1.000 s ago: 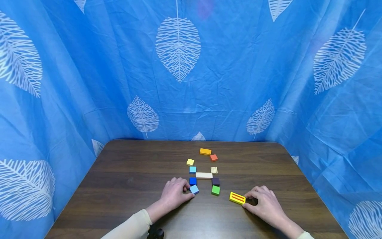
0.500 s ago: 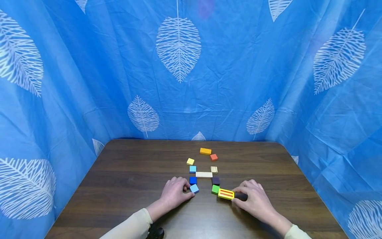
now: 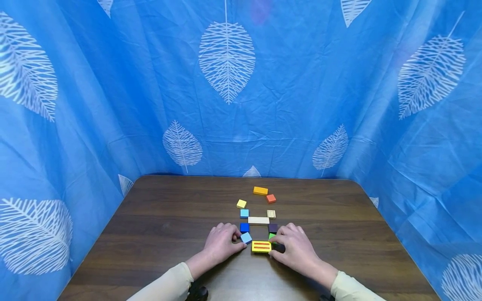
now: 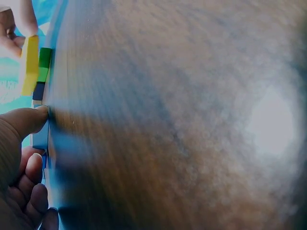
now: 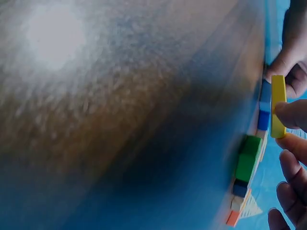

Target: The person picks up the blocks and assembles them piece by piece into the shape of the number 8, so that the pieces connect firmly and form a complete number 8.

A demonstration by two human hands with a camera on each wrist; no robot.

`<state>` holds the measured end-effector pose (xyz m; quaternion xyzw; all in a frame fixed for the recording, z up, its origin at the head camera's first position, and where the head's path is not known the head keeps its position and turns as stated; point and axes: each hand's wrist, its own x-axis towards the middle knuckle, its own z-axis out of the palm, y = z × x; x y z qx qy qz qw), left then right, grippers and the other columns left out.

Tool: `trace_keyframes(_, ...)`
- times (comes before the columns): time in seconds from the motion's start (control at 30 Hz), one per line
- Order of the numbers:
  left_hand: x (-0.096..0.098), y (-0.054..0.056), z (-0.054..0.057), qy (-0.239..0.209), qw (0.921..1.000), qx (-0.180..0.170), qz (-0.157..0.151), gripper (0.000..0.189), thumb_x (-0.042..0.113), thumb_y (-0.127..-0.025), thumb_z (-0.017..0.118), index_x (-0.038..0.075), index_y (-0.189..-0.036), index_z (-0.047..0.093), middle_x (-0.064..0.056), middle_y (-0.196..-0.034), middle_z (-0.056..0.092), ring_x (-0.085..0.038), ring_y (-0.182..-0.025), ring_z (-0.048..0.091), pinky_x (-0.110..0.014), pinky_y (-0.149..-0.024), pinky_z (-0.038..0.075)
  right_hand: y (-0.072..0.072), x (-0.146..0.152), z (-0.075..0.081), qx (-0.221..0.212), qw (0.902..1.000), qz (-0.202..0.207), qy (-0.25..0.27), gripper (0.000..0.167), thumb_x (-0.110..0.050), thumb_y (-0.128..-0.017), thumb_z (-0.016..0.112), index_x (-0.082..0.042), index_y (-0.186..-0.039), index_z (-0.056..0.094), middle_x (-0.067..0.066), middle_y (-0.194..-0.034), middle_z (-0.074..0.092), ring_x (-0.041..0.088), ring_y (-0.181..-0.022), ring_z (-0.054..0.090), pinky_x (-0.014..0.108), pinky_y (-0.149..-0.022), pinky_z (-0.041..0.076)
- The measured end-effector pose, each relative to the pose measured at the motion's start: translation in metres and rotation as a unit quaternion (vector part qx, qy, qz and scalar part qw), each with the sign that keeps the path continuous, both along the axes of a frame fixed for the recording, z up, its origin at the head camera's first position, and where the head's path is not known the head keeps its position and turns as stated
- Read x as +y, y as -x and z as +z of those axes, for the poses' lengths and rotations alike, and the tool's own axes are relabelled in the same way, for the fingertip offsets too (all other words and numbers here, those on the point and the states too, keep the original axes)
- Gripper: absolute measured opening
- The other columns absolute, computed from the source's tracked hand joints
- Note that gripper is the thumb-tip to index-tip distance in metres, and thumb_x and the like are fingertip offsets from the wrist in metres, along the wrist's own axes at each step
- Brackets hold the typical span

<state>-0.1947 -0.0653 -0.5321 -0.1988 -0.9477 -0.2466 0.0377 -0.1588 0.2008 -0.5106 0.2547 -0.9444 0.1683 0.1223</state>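
My left hand (image 3: 222, 242) pinches a light blue block (image 3: 246, 238) down on the table, just in front of a dark blue block (image 3: 244, 228). Between thumb and fingers of my right hand (image 3: 297, 248) is a yellow block with red stripes (image 3: 261, 247), gripped by its right end. In the right wrist view this yellow block (image 5: 278, 117) is raised off the tabletop. Seen from the head, it lies between the light blue block and a green block (image 3: 272, 237), nearer to me. The right fingers partly cover the green block.
A pale plank (image 3: 258, 220) links two columns of blocks. Behind are a sky-blue block (image 3: 244, 213), a striped wooden block (image 3: 271, 214), a pale yellow block (image 3: 242, 204), a red-orange block (image 3: 271, 198) and an orange block (image 3: 260, 190). Blue curtains hang round the table (image 3: 169, 213).
My right hand has carried the striped yellow block leftward, from right of the green block to beside the light blue one. My left hand has stayed in place on the light blue block.
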Motion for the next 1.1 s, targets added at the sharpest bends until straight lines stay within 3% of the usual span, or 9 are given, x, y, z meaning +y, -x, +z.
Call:
trace_keyframes(0.3, 0.000, 0.000, -0.001, 0.001, 1.0000, -0.001, 0.001, 0.030, 0.044, -0.079, 0.087, 0.021, -0.086, 0.070, 0.014, -0.077, 0.052, -0.009, -0.075, 0.044, -0.031, -0.070, 0.035, 0.004, -0.005, -0.008, 0.002, 0.9996, 0.001, -0.027, 0.024, -0.040, -0.076, 0.088, -0.025, -0.094, 0.081, -0.016, -0.085, 0.056, 0.008, -0.085, 0.043, 0.035, -0.076, 0.038)
trace_keyframes(0.57, 0.000, 0.000, 0.000, 0.010, 0.9999, -0.003, 0.004, 0.029, 0.045, -0.079, 0.086, 0.022, -0.086, 0.069, 0.014, -0.076, 0.052, -0.009, -0.075, 0.045, -0.032, -0.069, 0.035, 0.005, -0.007, -0.007, -0.006, 0.9994, -0.002, -0.034, 0.032, -0.045, -0.076, 0.088, -0.027, -0.101, 0.081, -0.014, -0.087, 0.059, 0.009, -0.084, 0.042, 0.034, -0.074, 0.037)
trace_keyframes(1.1, 0.001, 0.000, 0.000, 0.006, 1.0000, -0.001, 0.004, 0.031, 0.047, -0.079, 0.086, 0.022, -0.086, 0.069, 0.014, -0.077, 0.052, -0.009, -0.076, 0.045, -0.032, -0.070, 0.036, 0.012, -0.013, -0.007, -0.010, 0.9989, -0.001, -0.045, 0.023, -0.045, -0.077, 0.087, -0.028, -0.092, 0.082, -0.015, -0.081, 0.049, 0.010, -0.081, 0.037, 0.033, -0.073, 0.033)
